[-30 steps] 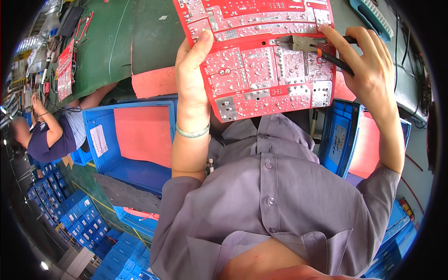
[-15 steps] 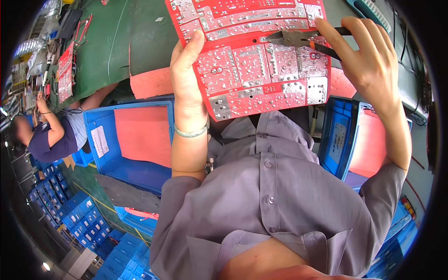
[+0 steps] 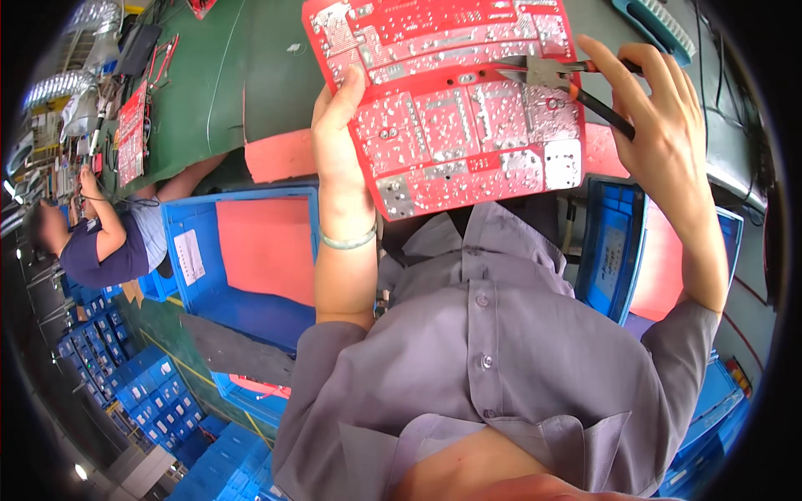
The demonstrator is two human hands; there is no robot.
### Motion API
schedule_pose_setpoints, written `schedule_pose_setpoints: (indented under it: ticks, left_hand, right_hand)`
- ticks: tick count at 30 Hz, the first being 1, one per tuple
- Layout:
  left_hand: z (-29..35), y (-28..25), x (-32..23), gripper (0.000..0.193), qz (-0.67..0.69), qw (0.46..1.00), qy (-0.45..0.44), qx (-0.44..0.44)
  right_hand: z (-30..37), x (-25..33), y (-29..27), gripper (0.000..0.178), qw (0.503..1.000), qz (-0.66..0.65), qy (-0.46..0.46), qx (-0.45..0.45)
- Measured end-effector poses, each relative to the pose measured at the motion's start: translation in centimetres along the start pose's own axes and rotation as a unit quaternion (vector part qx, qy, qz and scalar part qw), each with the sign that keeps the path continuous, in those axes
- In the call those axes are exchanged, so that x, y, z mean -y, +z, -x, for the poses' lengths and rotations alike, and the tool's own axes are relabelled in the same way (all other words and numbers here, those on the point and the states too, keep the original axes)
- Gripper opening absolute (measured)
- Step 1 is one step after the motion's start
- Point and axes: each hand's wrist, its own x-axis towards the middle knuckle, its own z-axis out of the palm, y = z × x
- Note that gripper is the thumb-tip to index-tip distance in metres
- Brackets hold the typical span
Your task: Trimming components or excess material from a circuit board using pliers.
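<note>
1. My left hand is closed on the left edge of a red board. My thumb lies on the side I can see, and my other fingers go behind, where they are mostly hidden.
2. The red board is up in front of me, between my two hands and tipped a little. This side has lots of shiny silver bumps and some small dark holes. It hides part of a pink strip by the near edge of the green table.
3. My right hand holds the pliers by their dark handles — the handles are spread wide, and there is a bit of orange on one. My pointing finger is stretched out near the top handle.
4. The metal tips of the pliers point left, over the red board, and look a little bit apart. I cannot tell if they touch it.
5. A pale bracelet goes round my left wrist.
6. Past my right hand, a teal brush with white bristles lies on the green table.
7. A blue bin with a pink sheet in it is on my left — another blue box is on my right.
8. Far to my left is a person in a dark blue top, near a second red board.
</note>
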Motion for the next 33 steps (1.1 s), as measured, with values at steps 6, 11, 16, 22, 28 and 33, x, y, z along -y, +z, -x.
schedule_pose_setpoints:
  ticks: [6,11,16,22,28,33]
  left_hand:
    - [1.1,0.6,0.2,0.040,-0.020,0.999,0.036,0.010]
    - [1.2,0.5,0.2,0.040,-0.018,0.999,0.043,0.028]
    - [1.0,0.7,0.1,0.040,-0.045,0.998,0.035,0.010]
    - [0.3,2.9,-0.4,0.049,-0.002,0.999,0.046,-0.018]
    - [-2.6,2.8,-2.3,0.052,-0.348,0.932,0.090,-0.045]
    - [-2.6,0.3,-3.3,0.046,-0.378,0.923,0.070,-0.019]
  right_hand:
    - [2.7,-2.3,1.2,0.059,0.992,-0.044,0.119,-0.004]
    - [3.0,-1.6,1.3,0.048,0.938,-0.273,0.213,0.029]
    - [4.4,0.4,0.4,0.041,0.728,-0.578,0.357,0.094]
    - [6.3,2.8,1.0,0.061,0.577,-0.699,0.412,0.094]
    - [6.0,4.4,2.8,0.071,0.485,-0.785,0.384,-0.039]
    - [5.8,5.0,2.9,0.073,0.454,-0.801,0.385,-0.064]
